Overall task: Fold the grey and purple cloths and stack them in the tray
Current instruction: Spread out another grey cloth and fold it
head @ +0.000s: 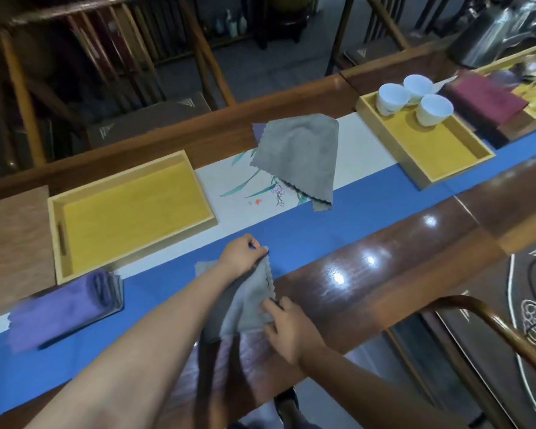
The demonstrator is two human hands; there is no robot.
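A grey cloth (245,308) lies over the near edge of the table, partly on the blue runner. My left hand (240,253) pinches its far corner, and my right hand (287,328) pinches its near right edge. A second grey cloth (300,156) lies unfolded farther back on the white runner, with a purple corner showing at its left. A folded purple cloth (65,314) with grey layers under it rests on the blue runner at the left. The yellow-lined wooden tray (54,236) stands behind it and holds nothing.
A second tray (464,162) at the back right holds three white cups (432,108). Beyond it lies a folded maroon cloth (486,97). A brown mat (13,243) sits left of the near tray. A curved chair arm (483,314) is at the near right.
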